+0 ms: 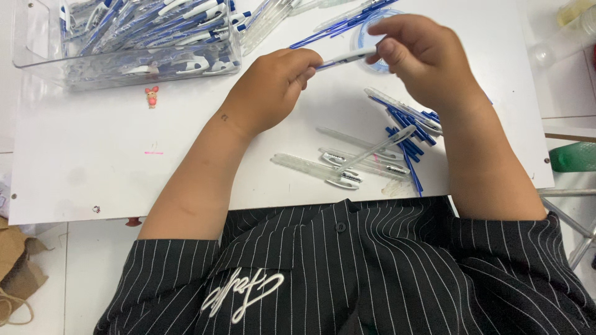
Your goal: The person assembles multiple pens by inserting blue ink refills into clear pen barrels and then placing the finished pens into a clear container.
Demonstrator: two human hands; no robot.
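Two hands meet over the far middle of the white table (93, 155), and between them we hold one pen (345, 58). Our left hand (276, 87) has its fingers curled shut around the pen's blue end, and our right hand (428, 59) pinches the clear barrel end between thumb and fingertips. The pen lies nearly level, just above the tabletop, in front of a round clear lid (367, 34) that shows behind our right fingers.

Near us, below the hands, a few clear pen barrels (323, 169) lie side by side on the table, some crossing each other. Just right of them sits a small heap of blue refills (406, 133), partly under our right wrist. More blue refills (338, 25) lie far off, beyond the hands.

At the far left stands a clear plastic box (37, 62) filled with finished blue and white pens (155, 31). A tiny pink figure (151, 96) sits on the table just near of that box. A green bottle (574, 157) lies off the right edge of the table.
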